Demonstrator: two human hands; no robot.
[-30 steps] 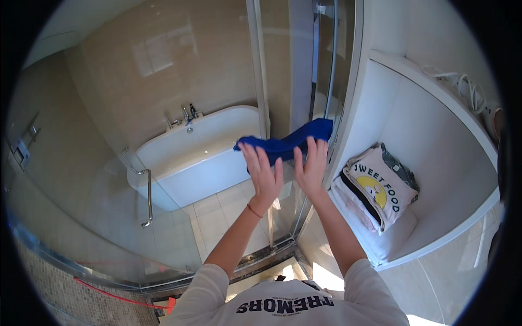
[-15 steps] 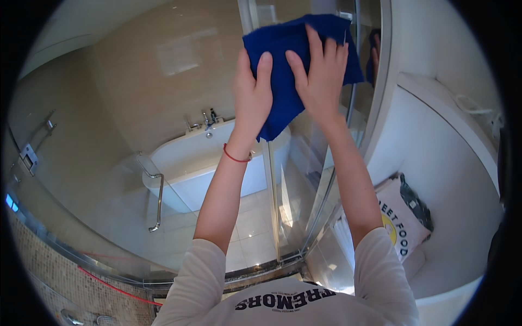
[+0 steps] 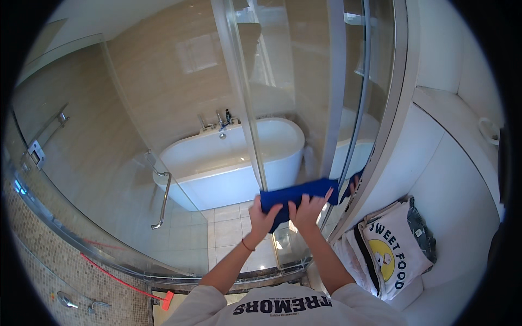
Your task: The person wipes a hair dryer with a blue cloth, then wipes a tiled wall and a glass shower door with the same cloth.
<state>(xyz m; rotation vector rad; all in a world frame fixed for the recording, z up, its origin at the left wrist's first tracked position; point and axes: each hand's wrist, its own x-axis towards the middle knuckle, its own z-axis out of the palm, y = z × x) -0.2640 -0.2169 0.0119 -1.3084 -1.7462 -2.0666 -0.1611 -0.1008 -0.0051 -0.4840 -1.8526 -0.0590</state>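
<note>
A blue cloth (image 3: 296, 196) lies stretched between my two hands, low against the glass panel (image 3: 296, 81) of the shower enclosure. My left hand (image 3: 262, 218) grips the cloth's left end, with the thumb in front and the other fingers partly hidden by the fabric. The cloth's right part is under my right hand (image 3: 308, 211), whose thumb and fingers press on it. A corner of the cloth hangs below, between the hands. The glass at the right mirrors part of the cloth and a hand.
Behind the glass stands a white bathtub (image 3: 228, 182) with taps at its back. A metal door handle (image 3: 165, 201) is on the left glass door. A printed fabric bag (image 3: 389, 250) sits at the lower right. A red-handled tool (image 3: 122, 282) lies lower left, beside the mosaic tiles.
Both hands have moved down the glass with the blue cloth, from near the top of the view to below the middle. The cloth now looks more bunched.
</note>
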